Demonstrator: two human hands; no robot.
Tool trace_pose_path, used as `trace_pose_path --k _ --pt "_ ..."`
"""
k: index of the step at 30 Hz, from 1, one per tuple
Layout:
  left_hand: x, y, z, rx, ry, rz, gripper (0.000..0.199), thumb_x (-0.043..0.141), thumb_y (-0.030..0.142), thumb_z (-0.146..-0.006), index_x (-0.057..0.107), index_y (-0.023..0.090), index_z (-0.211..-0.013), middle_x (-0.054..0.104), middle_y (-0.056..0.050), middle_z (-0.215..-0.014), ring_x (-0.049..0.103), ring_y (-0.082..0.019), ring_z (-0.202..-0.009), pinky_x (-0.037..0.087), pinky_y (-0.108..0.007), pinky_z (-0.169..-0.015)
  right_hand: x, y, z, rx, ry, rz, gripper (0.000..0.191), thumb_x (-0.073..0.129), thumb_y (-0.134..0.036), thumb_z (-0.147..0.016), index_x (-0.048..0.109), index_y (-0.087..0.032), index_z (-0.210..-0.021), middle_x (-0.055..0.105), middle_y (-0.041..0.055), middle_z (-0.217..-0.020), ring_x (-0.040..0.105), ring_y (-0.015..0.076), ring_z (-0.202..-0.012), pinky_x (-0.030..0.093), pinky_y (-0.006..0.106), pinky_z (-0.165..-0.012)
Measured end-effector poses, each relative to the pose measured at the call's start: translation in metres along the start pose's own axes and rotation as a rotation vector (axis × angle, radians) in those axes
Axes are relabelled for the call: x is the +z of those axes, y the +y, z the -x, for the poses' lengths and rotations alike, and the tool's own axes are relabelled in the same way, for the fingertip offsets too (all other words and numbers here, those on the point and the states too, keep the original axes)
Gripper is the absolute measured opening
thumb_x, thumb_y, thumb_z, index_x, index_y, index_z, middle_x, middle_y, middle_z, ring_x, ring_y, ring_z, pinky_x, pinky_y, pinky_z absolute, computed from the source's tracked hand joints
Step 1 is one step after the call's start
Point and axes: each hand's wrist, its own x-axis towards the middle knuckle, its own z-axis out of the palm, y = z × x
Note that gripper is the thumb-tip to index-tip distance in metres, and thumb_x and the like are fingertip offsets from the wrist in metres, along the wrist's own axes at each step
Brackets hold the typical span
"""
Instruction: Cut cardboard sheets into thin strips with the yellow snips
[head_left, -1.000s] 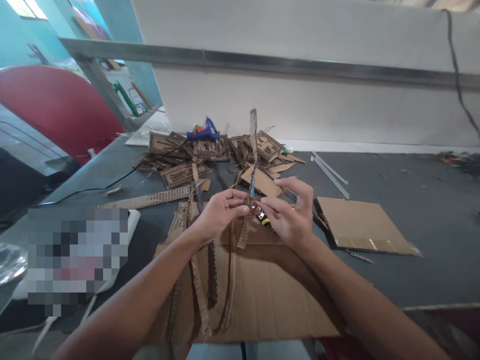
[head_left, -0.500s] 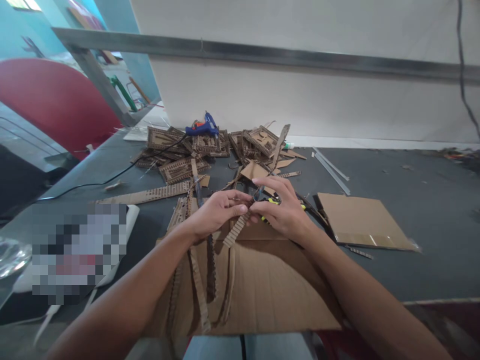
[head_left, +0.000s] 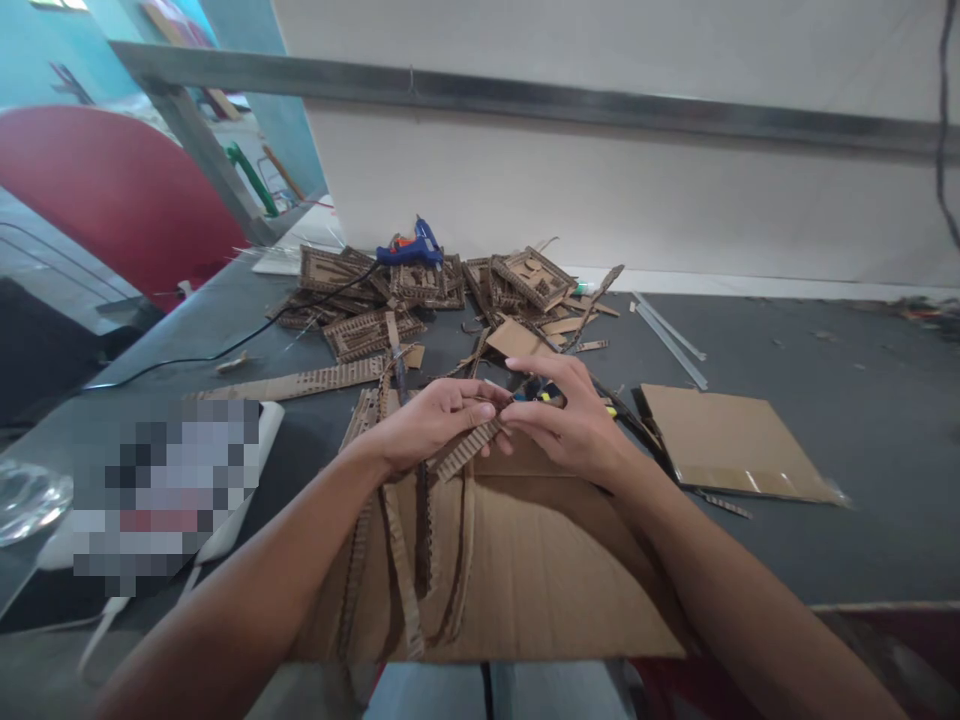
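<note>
My left hand (head_left: pixel 442 425) pinches a short ridged strip of corrugated cardboard (head_left: pixel 466 450) between thumb and fingers. Close against it, my right hand (head_left: pixel 559 415) curls with thumb and fingers around the far end of the same strip; the exact contact is partly hidden by the fingers. Below both hands lies a large flat cardboard sheet (head_left: pixel 555 570). Long narrow cardboard strips (head_left: pixel 405 580) rest on its left side. Behind my right hand, a yellow and dark tool shows only in part.
A blue glue gun (head_left: pixel 412 245) lies on a heap of small cardboard frames (head_left: pixel 371 335), its black cord running left. A cardboard panel (head_left: pixel 739 440) and clear glue sticks (head_left: pixel 671 345) are at right. A blurred-out device (head_left: pixel 270 420) with a white cable lies at left.
Both hands stay together at the strip, which is tilted slightly flatter and sits a little further left. The whole view has shifted slightly.
</note>
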Motion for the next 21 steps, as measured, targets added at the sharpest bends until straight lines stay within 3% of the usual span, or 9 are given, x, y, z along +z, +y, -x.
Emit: trace_pose_path --k 7,14,21 --pt "0.008 0.010 0.000 -0.019 0.002 -0.168 0.037 0.059 0.040 -0.093 0.066 0.010 -0.113 0.073 -0.007 -0.074 0.068 -0.014 -0.066 0.048 -0.021 -0.056 0.001 -0.001 -0.003 -0.009 -0.150 -0.001 0.015 0.057 -0.026 -0.097 0.069 -0.023 -0.089 0.058 0.0118 -0.132 0.051 0.0263 -0.120 0.043 0.044 -0.098" --pt "0.012 0.014 0.001 -0.035 -0.005 -0.205 0.031 0.061 0.038 -0.092 0.068 0.010 -0.105 0.071 -0.006 -0.071 0.066 -0.013 -0.062 0.044 -0.020 -0.053 0.001 -0.002 -0.003 -0.011 -0.202 -0.001 0.014 0.055 -0.023 -0.097 0.067 -0.022 -0.090 0.057 0.0125 -0.131 0.049 0.0265 -0.120 0.040 0.044 -0.098" --pt "0.012 0.012 -0.001 -0.006 -0.021 -0.178 0.032 0.062 0.038 -0.091 0.068 0.011 -0.106 0.071 -0.006 -0.073 0.068 -0.015 -0.067 0.049 -0.022 -0.057 0.002 -0.002 -0.001 -0.011 -0.242 -0.026 0.015 0.052 -0.023 -0.098 0.063 -0.021 -0.089 0.057 0.0132 -0.130 0.049 0.0266 -0.121 0.041 0.044 -0.098"
